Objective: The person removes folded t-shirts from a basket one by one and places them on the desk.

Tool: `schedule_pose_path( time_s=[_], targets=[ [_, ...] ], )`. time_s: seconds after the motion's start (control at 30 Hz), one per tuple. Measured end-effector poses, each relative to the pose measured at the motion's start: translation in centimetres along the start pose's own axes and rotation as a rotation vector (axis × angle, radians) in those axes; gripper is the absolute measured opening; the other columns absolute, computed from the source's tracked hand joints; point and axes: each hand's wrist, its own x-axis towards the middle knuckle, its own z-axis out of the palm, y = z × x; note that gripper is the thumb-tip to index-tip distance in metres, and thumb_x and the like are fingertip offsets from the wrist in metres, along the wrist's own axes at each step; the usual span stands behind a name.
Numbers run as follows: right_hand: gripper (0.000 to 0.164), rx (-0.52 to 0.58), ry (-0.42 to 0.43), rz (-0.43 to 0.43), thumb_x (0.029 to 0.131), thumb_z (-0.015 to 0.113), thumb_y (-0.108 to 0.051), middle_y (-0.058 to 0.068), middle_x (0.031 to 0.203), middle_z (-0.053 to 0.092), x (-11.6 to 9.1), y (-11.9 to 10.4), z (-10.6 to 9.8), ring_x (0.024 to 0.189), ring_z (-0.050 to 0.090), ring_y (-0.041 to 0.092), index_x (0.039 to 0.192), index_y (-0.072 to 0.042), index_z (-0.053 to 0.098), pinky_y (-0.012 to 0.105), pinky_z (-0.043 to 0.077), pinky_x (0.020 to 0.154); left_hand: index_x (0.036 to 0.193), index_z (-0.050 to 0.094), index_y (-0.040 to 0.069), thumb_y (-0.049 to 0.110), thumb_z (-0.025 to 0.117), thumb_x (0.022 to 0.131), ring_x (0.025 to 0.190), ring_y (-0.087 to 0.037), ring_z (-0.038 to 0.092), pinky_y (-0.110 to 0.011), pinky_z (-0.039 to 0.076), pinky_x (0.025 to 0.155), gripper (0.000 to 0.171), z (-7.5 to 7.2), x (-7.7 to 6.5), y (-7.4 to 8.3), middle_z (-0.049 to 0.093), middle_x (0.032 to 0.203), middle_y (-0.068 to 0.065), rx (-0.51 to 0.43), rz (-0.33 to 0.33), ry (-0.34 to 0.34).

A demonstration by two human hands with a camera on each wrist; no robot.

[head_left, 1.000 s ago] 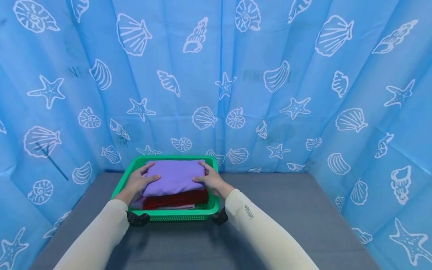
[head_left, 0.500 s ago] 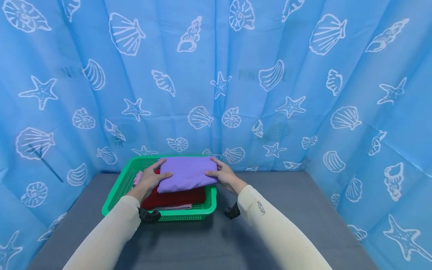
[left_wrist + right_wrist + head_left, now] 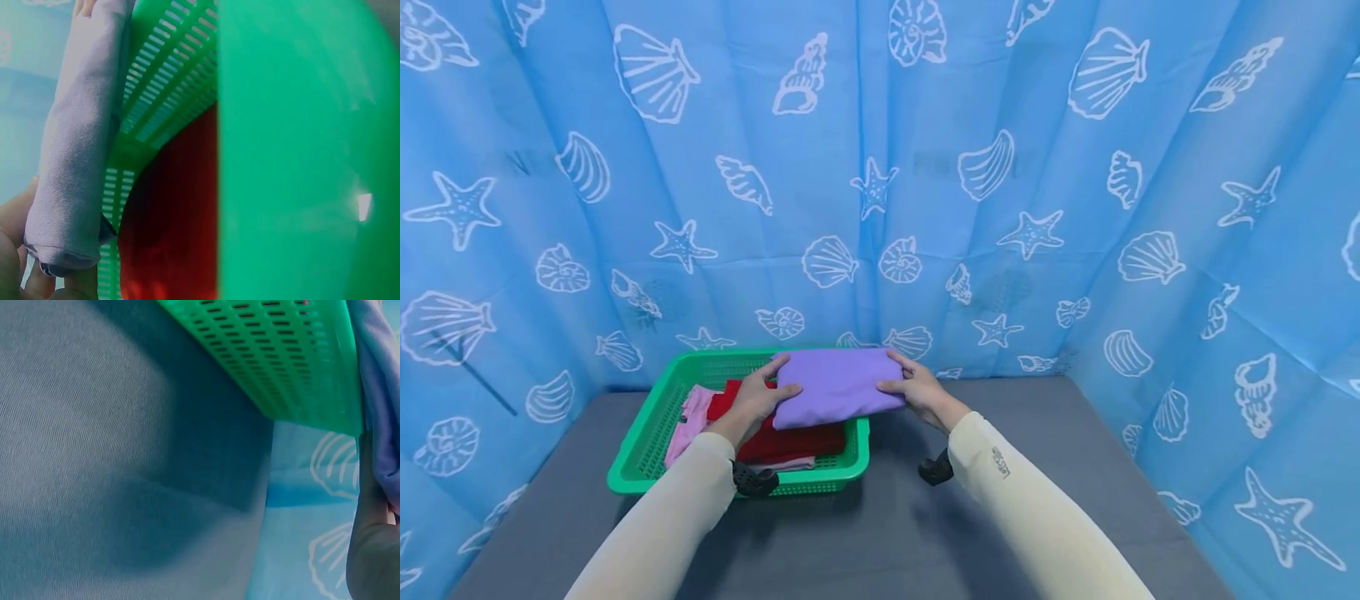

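A folded purple cloth (image 3: 838, 387), perhaps a garment, is held level above the right part of a green plastic basket (image 3: 647, 408). My left hand (image 3: 754, 403) grips its left end, thumb on top and fingers beneath, as the left wrist view shows. At the opposite end my right hand (image 3: 928, 398) pinches the cloth, just outside the basket's right rim. Under the purple cloth, red folded cloth (image 3: 808, 443) lies in the basket. Pink cloth (image 3: 679, 442) lies by its left side, partly hidden by my left arm.
The basket stands on a grey cloth-covered table (image 3: 895, 533), near its back edge. Behind and at both sides hangs a blue curtain (image 3: 925, 292) with white seashell prints. Grey tabletop (image 3: 1045, 450) extends to the right of the basket.
Both hands have lifted the purple cloth off the pile and carried it rightward, partly past the basket's right rim. The red and pink cloths beneath have come into view. The head view has turned slightly right.
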Motion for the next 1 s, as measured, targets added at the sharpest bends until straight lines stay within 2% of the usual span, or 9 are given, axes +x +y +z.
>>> schedule_pose_path(
  time_s=[0.13, 0.33, 0.63, 0.8, 1.0],
  targets=[
    [0.076, -0.007, 0.003, -0.003, 0.091, 0.064, 0.004, 0.025, 0.158, 0.026, 0.0, 0.2, -0.9, 0.143, 0.032, 0.038, 0.156, -0.016, 0.03, 0.047, 0.039, 0.11, 0.155, 0.033, 0.021, 0.017, 0.065, 0.096, 0.134, -0.036, 0.04, -0.04, 0.052, 0.094, 0.068, 0.9, 0.2, 0.3, 0.03, 0.155, -0.021, -0.016, -0.015, 0.0],
    [0.075, 0.011, -0.006, 0.007, 0.093, 0.061, 0.004, 0.024, 0.158, 0.025, -0.2, 0.1, -2.2, 0.142, 0.034, 0.039, 0.157, -0.016, 0.027, 0.048, 0.04, 0.11, 0.155, 0.034, 0.019, 0.017, 0.067, 0.094, 0.14, -0.036, 0.033, -0.047, 0.045, 0.104, 0.068, 2.2, 0.7, 0.8, 0.035, 0.153, -0.021, -0.007, -0.006, 0.018],
    [0.076, 0.011, 0.014, 0.03, 0.093, 0.06, 0.005, 0.023, 0.16, 0.022, -0.9, -0.3, -4.2, 0.143, 0.031, 0.038, 0.157, -0.017, 0.025, 0.048, 0.038, 0.111, 0.154, 0.034, 0.018, 0.015, 0.067, 0.094, 0.134, -0.036, 0.042, -0.044, 0.048, 0.101, 0.069, 4.5, 1.1, 1.4, 0.036, 0.152, -0.021, -0.048, -0.008, 0.005],
    [0.076, -0.017, 0.027, 0.048, 0.094, 0.06, 0.003, 0.022, 0.162, 0.017, -1.3, -0.3, -5.3, 0.145, 0.027, 0.038, 0.157, -0.019, 0.025, 0.049, 0.035, 0.113, 0.154, 0.034, 0.018, 0.014, 0.067, 0.094, 0.138, -0.036, 0.038, -0.046, 0.047, 0.103, 0.069, 5.7, 1.3, 1.8, 0.036, 0.152, -0.021, -0.051, -0.013, 0.006],
    [0.077, -0.006, 0.032, 0.041, 0.094, 0.058, 0.005, 0.021, 0.162, 0.017, -1.3, -0.2, -6.4, 0.145, 0.028, 0.037, 0.158, -0.017, 0.022, 0.047, 0.037, 0.112, 0.154, 0.036, 0.02, 0.015, 0.068, 0.093, 0.142, -0.036, 0.032, -0.047, 0.044, 0.106, 0.069, 6.6, 1.5, 2.6, 0.035, 0.153, -0.019, -0.017, -0.019, 0.009]
  ],
)
